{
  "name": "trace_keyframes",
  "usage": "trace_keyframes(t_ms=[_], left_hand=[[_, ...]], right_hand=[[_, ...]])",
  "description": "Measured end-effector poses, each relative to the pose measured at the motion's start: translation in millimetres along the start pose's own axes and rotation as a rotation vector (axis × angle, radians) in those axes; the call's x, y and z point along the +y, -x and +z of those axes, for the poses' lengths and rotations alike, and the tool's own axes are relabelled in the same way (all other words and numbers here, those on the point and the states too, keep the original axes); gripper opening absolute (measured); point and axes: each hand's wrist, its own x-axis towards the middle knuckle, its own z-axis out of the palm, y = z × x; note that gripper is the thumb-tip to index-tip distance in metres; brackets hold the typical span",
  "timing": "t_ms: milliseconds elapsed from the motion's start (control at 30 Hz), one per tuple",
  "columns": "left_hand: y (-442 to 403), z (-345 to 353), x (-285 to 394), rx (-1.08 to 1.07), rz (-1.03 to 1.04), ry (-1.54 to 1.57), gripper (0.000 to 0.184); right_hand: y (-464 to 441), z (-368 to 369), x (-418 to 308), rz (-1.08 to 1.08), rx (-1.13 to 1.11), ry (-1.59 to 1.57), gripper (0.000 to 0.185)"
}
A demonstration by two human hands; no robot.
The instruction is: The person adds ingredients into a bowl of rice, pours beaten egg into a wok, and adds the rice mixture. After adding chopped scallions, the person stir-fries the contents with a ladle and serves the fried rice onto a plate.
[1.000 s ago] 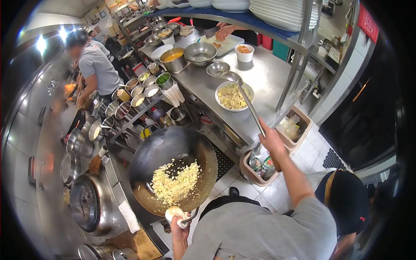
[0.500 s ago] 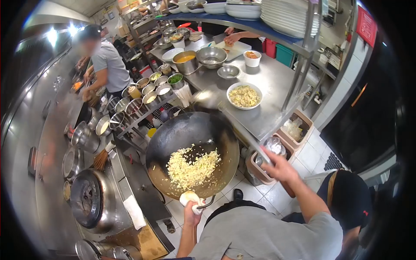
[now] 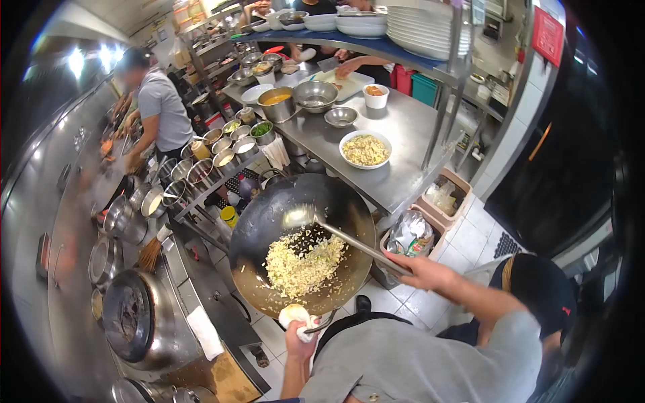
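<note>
My left hand [image 3: 300, 341] is closed around a white cloth [image 3: 298, 320] at the near rim of a large dark wok [image 3: 269, 201], beside its loop handle [image 3: 324, 324]. Fried rice [image 3: 306, 263] with yellow egg bits lies heaped in the wok's near half. My right hand [image 3: 423, 274] grips a long-handled wok ladle [image 3: 359, 244]. Its blurred head hangs over the wok, just beyond the rice. A white bowl [image 3: 345, 158] heaped with fried rice [image 3: 365, 150] stands on the steel counter [image 3: 396, 178] beyond the wok.
Metal containers of ingredients [image 3: 225, 158] line the left shelf. Bins [image 3: 430, 254] stand under the counter's right end. A lidded wok [image 3: 138, 316] sits on the stove at left. One co-worker [image 3: 163, 101] works there; another person's hand [image 3: 348, 67] is at a cutting board. A person in a dark cap [image 3: 537, 295] is close right.
My right hand has brought the ladle back from near the rice bowl to over the wok. My left hand still holds the wok, its rice much the same.
</note>
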Motion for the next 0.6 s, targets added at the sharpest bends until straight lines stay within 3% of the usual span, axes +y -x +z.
trace_keyframes(t_ms=[67, 100, 133, 200, 267, 300, 333, 367, 433, 533, 600], left_hand=[[-7.9, 17.3, 8.8, 0.047, 0.078, 0.195, 0.03], [-32.0, 12.3, 18.8, -0.275, 0.062, 0.159, 0.031], [-53.8, 36.6, 40.1, -0.114, -0.003, 0.09, 0.03], [-141.2, 49.4, 57.4, -0.099, 0.109, -0.006, 0.028], [-181.1, 66.8, 57.6, -0.23, 0.116, 0.01, 0.02], [-146.9, 76.4, 41.9, -0.032, 0.04, 0.063, 0.017], [-112.4, 64.8, 23.5, -0.117, 0.024, 0.049, 0.019], [-80.3, 37.5, 8.0, -0.069, -0.041, -0.014, 0.024], [-12.0, 60.8, 2.0, -0.076, 0.065, -0.066, 0.025], [-32.5, 45.4, 20.5, 0.042, -0.063, 0.162, 0.024], [-72.6, 50.6, 34.4, -0.068, -0.032, 0.161, 0.017]], right_hand=[[5.1, 3.6, -9.2, -0.088, 0.098, -0.377, 0.07], [6.0, 5.0, -23.8, 0.034, 0.03, -0.612, 0.07], [-2.5, 7.4, -40.4, 0.008, 0.118, -0.714, 0.067], [-27.6, 8.9, -60.2, -0.014, 0.214, -0.789, 0.067], [-27.3, 9.4, -85.6, -0.046, 0.278, -0.897, 0.067], [-24.7, 3.9, -87.2, -0.048, 0.303, -0.908, 0.067], [-13.6, 4.2, -80.1, -0.044, 0.328, -0.919, 0.067], [-1.4, 9.9, -71.1, -0.029, 0.346, -0.937, 0.067], [8.0, 16.8, -57.3, -0.035, 0.374, -0.871, 0.068], [9.4, 15.9, -56.9, 0.02, 0.354, -0.897, 0.069], [3.2, 11.9, -60.5, -0.004, 0.342, -0.88, 0.068]])
